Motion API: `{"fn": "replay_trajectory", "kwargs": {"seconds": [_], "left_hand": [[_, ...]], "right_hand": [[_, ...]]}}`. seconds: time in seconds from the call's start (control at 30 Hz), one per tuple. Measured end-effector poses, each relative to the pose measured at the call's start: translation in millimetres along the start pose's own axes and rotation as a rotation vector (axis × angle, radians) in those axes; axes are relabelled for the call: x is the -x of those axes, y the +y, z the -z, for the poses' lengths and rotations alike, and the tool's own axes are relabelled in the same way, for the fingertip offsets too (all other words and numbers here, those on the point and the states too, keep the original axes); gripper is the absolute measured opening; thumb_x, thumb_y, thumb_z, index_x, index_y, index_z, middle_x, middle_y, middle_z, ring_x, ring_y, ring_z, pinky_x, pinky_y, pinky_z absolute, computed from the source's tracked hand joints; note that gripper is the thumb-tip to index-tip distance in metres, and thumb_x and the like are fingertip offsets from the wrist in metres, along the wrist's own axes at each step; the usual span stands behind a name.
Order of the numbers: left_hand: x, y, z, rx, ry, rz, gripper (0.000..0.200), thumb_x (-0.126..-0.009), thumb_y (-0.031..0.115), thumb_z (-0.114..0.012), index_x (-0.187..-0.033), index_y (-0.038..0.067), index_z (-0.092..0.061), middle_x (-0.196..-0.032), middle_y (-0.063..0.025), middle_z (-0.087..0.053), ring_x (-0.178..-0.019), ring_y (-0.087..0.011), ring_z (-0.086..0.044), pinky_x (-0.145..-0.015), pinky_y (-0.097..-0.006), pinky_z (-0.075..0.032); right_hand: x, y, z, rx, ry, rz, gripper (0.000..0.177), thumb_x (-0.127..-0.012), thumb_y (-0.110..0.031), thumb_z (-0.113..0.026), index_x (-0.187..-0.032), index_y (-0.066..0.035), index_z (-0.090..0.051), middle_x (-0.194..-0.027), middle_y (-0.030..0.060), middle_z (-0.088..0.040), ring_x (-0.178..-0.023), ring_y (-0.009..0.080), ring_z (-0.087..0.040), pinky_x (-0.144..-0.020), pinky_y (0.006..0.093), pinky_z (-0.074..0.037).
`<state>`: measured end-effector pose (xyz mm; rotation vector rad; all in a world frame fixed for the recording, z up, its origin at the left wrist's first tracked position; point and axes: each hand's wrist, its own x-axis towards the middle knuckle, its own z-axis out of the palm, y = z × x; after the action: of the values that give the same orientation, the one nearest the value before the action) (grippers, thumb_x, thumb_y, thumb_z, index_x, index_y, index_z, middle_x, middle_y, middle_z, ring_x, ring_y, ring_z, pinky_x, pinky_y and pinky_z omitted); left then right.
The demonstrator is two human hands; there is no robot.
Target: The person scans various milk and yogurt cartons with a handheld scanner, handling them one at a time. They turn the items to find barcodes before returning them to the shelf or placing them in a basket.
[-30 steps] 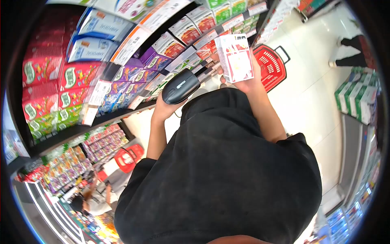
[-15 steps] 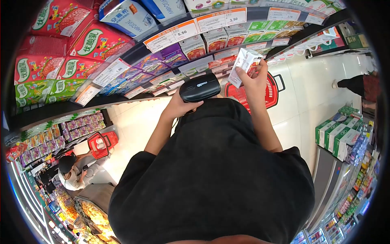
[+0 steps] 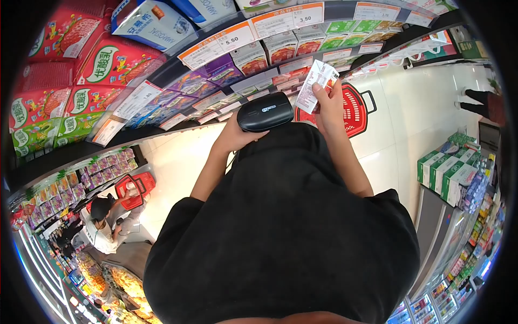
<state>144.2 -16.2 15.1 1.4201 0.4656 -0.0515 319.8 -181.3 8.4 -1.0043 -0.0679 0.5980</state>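
Observation:
My left hand (image 3: pixel 231 135) is wrapped around a black barcode scanner (image 3: pixel 265 113) with a rounded top and a small white logo; its underside is hidden. In my right hand (image 3: pixel 331 110) is a small white drink carton (image 3: pixel 311 93), tilted, with fine print on the side facing the scanner and some red on its far edge. Thumb and fingers pinch it from the right. A narrow gap separates carton and scanner. Beneath my right hand, a red shopping basket (image 3: pixel 356 116) with a black handle rests on the floor, partly covered.
Shelves ahead hold drink cartons (image 3: pixel 249 58), red packs (image 3: pixel 116 63) and price tags (image 3: pixel 288 20) along their edges. Stacked green-and-white boxes (image 3: pixel 450 173) stand at right. A person (image 3: pixel 105 224) is beside another red basket (image 3: pixel 141 186) at left; someone in dark trousers (image 3: pixel 477 100) is far right.
My right hand has brought the carton slightly left and down, with more of its printed side showing. The scanner stays nearly in place. The people at left and far right have shifted.

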Motion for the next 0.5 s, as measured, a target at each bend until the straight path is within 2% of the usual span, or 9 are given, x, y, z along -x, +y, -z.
{"fn": "replay_trajectory", "kwargs": {"seconds": [0.07, 0.1, 0.17, 0.23, 0.3, 0.33, 0.43, 0.47, 0.5], "left_hand": [[-3, -6, -1, -0.051, 0.012, -0.115, 0.06, -0.069, 0.002, -0.078, -0.123, -0.001, -0.053, -0.104, -0.0083, -0.066, -0.091, -0.0139, -0.062, -0.082, -0.0288, -0.049], [-4, -5, -1, -0.055, 0.007, -0.115, 0.06, -0.069, 0.002, -0.078, -0.123, -0.001, -0.053, -0.104, -0.0083, -0.066, -0.091, -0.0139, -0.062, -0.082, -0.0288, -0.049], [-7, -3, -3, -0.032, -0.011, -0.071, 0.061, -0.068, 0.002, -0.079, -0.123, -0.002, -0.054, -0.112, -0.0095, -0.065, -0.103, -0.0151, -0.059, -0.093, -0.0302, -0.044], [-8, -2, -2, -0.038, -0.014, -0.072, 0.061, -0.068, 0.002, -0.079, -0.123, -0.002, -0.054, -0.112, -0.0095, -0.065, -0.102, -0.0148, -0.059, -0.092, -0.03, -0.045], [-8, 0, -1, -0.046, -0.01, -0.072, 0.06, -0.068, 0.002, -0.079, -0.123, -0.002, -0.054, -0.111, -0.0096, -0.065, -0.101, -0.0146, -0.06, -0.091, -0.0298, -0.045], [-8, 2, 0, -0.042, -0.015, -0.068, 0.06, -0.068, 0.003, -0.079, -0.123, -0.002, -0.055, -0.111, -0.0096, -0.065, -0.102, -0.0145, -0.06, -0.091, -0.0295, -0.045], [-7, 3, 3, -0.056, -0.02, -0.064, 0.059, -0.068, 0.003, -0.079, -0.122, -0.002, -0.055, -0.111, -0.0096, -0.066, -0.102, -0.0145, -0.06, -0.091, -0.0292, -0.045], [-7, 3, 4, -0.072, -0.018, -0.065, 0.059, -0.068, 0.003, -0.079, -0.122, -0.002, -0.055, -0.111, -0.0095, -0.066, -0.102, -0.0144, -0.06, -0.091, -0.029, -0.045], [-6, 3, 5, -0.074, -0.015, -0.064, 0.059, -0.068, 0.003, -0.079, -0.122, -0.002, -0.055, -0.111, -0.0095, -0.066, -0.102, -0.0144, -0.06, -0.091, -0.029, -0.045]], "right_hand": [[2, 1, 1, 0.097, 0.024, 0.09, 0.049, -0.083, 0.0, -0.066, -0.123, -0.001, -0.039, -0.109, 0.0109, -0.058, -0.097, 0.0176, -0.061, -0.082, 0.0328, -0.054], [2, 1, 1, 0.199, 0.043, 0.179, 0.046, -0.083, 0.002, -0.065, -0.121, 0.0, -0.041, -0.108, 0.0112, -0.059, -0.097, 0.0179, -0.061, -0.082, 0.0328, -0.054], [-2, 2, 11, 0.068, 0.07, 0.073, 0.04, -0.086, -0.004, -0.063, -0.121, 0.0, -0.043, -0.107, 0.0116, -0.06, -0.097, 0.0194, -0.062, -0.083, 0.0347, -0.054], [-5, 1, 21, -0.063, 0.095, -0.033, 0.036, -0.09, -0.011, -0.061, -0.121, -0.001, -0.046, -0.106, 0.0119, -0.06, -0.098, 0.021, -0.062, -0.083, 0.0367, -0.054], [-8, 0, 29, -0.643, -0.105, -0.24, 0.038, -0.097, -0.029, -0.048, -0.124, -0.003, -0.05, -0.109, 0.0139, -0.062, -0.101, 0.0259, -0.063, -0.085, 0.0424, -0.053], [-20, 4, 40, -0.837, -0.383, -0.322, 0.051, -0.096, -0.042, -0.036, -0.129, -0.005, -0.048, -0.115, 0.0146, -0.061, -0.103, 0.03, -0.062, -0.088, 0.0467, -0.05], [-15, -3, 44, -0.62, -0.199, -0.291, 0.055, -0.093, -0.043, -0.038, -0.13, -0.004, -0.048, -0.122, 0.0184, -0.058, -0.11, 0.0326, -0.059, -0.091, 0.0478, -0.049], [-12, -9, 36, -0.676, -0.133, -0.313, 0.061, -0.089, -0.045, -0.039, -0.134, -0.005, -0.045, -0.13, 0.0221, -0.052, -0.118, 0.0348, -0.053, -0.099, 0.0565, -0.041], [-8, -15, 31, -0.678, -0.134, -0.315, 0.061, -0.089, -0.045, -0.039, -0.134, -0.005, -0.045, -0.13, 0.0221, -0.052, -0.118, 0.0348, -0.053, -0.099, 0.0565, -0.041]]}}
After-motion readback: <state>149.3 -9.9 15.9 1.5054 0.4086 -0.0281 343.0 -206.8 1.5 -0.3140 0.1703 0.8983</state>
